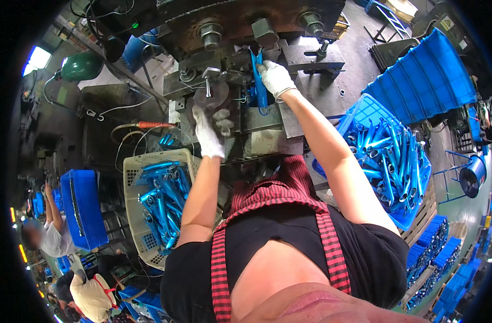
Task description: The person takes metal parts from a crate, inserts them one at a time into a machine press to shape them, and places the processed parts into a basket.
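At the press (240, 32) in front of me, my right hand (276, 79) in a white glove is closed on the side of a blue metal tube piece (258, 81). The piece lies lengthwise in the tooling, its far end forked under a large bolt head (265, 32). My left hand (209, 133), gloved too, hovers near a round dark metal part (211, 96) of the machine, fingers apart and nothing in them. Beside my left forearm a cream plastic crate (133, 188) holds many blue tube pieces (165, 202).
To my right a blue crate (367, 105) is heaped with similar tubes (388, 156), near a large ribbed blue bin (423, 81). A green lamp (82, 67) and an orange-handled tool (154, 125) are at left. Another person (55, 239) works beyond a blue box (84, 210).
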A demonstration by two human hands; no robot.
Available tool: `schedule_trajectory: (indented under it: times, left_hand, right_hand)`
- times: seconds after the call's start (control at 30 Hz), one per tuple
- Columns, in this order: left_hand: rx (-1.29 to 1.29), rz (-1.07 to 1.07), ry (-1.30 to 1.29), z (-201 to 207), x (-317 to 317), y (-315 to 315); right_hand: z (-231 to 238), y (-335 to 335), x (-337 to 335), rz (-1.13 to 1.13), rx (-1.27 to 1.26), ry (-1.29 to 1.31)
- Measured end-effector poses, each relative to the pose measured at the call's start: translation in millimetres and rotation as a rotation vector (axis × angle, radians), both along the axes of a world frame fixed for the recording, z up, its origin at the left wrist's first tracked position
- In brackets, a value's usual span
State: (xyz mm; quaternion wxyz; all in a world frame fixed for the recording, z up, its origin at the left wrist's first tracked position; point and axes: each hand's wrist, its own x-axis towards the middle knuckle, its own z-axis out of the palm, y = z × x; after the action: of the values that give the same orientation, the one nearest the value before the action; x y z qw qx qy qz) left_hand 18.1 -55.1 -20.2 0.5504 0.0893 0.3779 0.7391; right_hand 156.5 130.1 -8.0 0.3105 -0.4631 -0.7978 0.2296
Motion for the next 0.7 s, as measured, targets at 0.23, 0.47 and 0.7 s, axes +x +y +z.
schedule_trajectory:
  times: [0.23, 0.47, 0.7]
  left_hand:
    - [-0.052, 0.000, -0.070, 28, 11, 52]
    - [-0.057, -0.269, -0.034, 46, 100, 101]
    - [-0.157, -0.475, -0.312, -28, 132, 135]
  right_hand:
    - [-10, 5, -10, -0.083, 0.031, -0.196]
    - [-10, 11, 24, -0.227, -0.016, -0.138]
    - [-26, 4, 218, -0.444, 0.192, -0.187]
